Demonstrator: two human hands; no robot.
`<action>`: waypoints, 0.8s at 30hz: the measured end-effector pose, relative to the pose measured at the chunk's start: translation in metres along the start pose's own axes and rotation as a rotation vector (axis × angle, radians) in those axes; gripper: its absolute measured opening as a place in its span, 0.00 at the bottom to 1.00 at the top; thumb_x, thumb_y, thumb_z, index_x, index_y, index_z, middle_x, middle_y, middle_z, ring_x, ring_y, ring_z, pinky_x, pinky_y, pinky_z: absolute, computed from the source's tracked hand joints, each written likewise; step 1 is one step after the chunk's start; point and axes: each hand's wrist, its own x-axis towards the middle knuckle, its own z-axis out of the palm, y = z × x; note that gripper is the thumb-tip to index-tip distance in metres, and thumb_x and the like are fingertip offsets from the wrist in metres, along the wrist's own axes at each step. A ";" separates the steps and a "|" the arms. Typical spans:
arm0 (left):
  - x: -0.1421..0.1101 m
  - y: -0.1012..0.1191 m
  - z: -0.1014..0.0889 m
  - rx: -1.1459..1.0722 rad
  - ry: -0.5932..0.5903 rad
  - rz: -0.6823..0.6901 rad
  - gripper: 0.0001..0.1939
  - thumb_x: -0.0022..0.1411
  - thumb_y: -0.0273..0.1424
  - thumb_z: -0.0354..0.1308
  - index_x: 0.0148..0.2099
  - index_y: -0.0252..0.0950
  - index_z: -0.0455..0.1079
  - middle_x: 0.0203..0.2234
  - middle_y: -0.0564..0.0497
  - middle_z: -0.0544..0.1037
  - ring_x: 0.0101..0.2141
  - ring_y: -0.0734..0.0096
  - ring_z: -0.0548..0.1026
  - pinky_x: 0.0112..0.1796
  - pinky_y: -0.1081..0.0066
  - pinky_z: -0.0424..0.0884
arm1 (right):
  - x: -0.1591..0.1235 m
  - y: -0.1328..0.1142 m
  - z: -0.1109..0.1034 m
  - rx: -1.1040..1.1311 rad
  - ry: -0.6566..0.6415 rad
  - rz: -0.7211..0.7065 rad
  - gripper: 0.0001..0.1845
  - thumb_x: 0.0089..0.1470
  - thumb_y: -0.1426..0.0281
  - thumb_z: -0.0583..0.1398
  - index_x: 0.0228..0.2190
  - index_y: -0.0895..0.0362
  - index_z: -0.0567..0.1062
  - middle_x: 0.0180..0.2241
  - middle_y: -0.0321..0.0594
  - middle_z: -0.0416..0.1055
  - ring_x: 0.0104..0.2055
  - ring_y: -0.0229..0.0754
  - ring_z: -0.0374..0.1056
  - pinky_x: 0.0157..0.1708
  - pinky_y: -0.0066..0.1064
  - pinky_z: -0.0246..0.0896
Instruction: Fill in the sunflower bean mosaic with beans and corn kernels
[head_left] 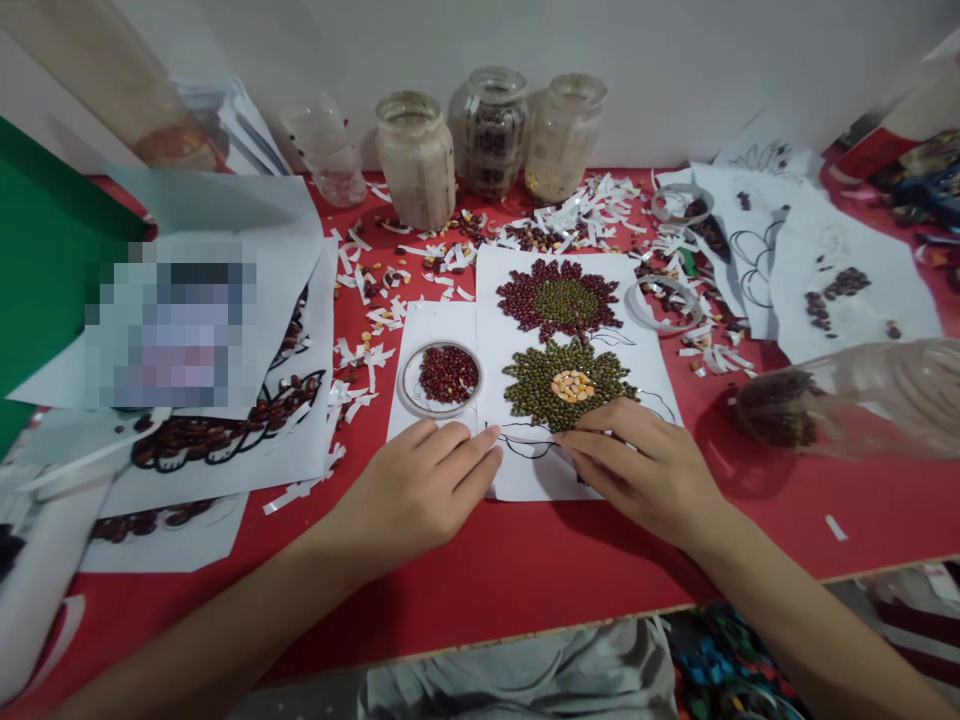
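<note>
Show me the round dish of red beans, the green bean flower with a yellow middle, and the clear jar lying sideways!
Round dish point(401, 381), head view: left rim.
Green flower point(572, 385), head view: yellow middle.
Clear jar point(851, 400), head view: its side.

The bench point(570, 575) here is a strong red, and the sheet point(649, 365) lies white against it. The upper flower point(566, 300) has dark red petals around an olive-green middle, while the lower flower point(570, 361) has green petals around a patch of pale yellow-orange kernels point(572, 386). Beneath it, a leaf point(525, 441) is plain white inside a thin black line. Those beans point(450, 373) heaped together are deep red. White paper shreds point(592, 212) streak the red, mixed with brown and yellow bits, and a flat green board point(49, 270) faces the pale grey wall point(337, 50).
</note>
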 end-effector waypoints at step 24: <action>0.002 0.004 0.001 -0.031 -0.007 -0.094 0.09 0.70 0.21 0.53 0.42 0.31 0.75 0.38 0.45 0.81 0.36 0.62 0.76 0.32 0.65 0.70 | 0.000 -0.002 0.000 -0.025 0.005 0.001 0.09 0.62 0.76 0.60 0.43 0.55 0.75 0.35 0.42 0.75 0.37 0.41 0.68 0.34 0.33 0.66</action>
